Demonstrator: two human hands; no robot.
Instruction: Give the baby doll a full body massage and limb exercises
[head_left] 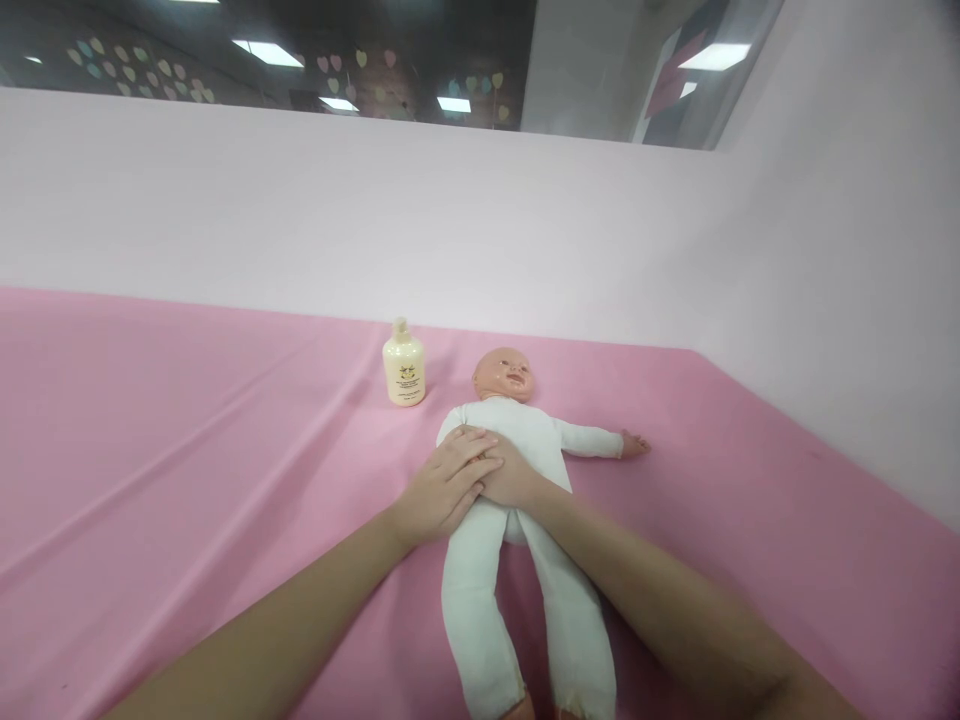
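A baby doll [525, 430] in a white cloth body lies on its back on the pink surface, its head away from me and its legs towards me. My left hand [442, 485] comes from the left with its fingers stretched out over the back of my right hand [506, 472]. Both rest on the doll's belly and side. The fingers of my right hand are mostly hidden under the left. One doll arm stretches out to the right; the other is largely covered by my hands. A cream-coloured bottle [405, 372] with dark print stands upright beyond my left hand.
The pink covering [225, 450] has several creases on the left. A white wall [337, 220] rises behind it and continues along the right side. Above, a window [420, 60] shows ceiling lights and heart-shaped paper decorations.
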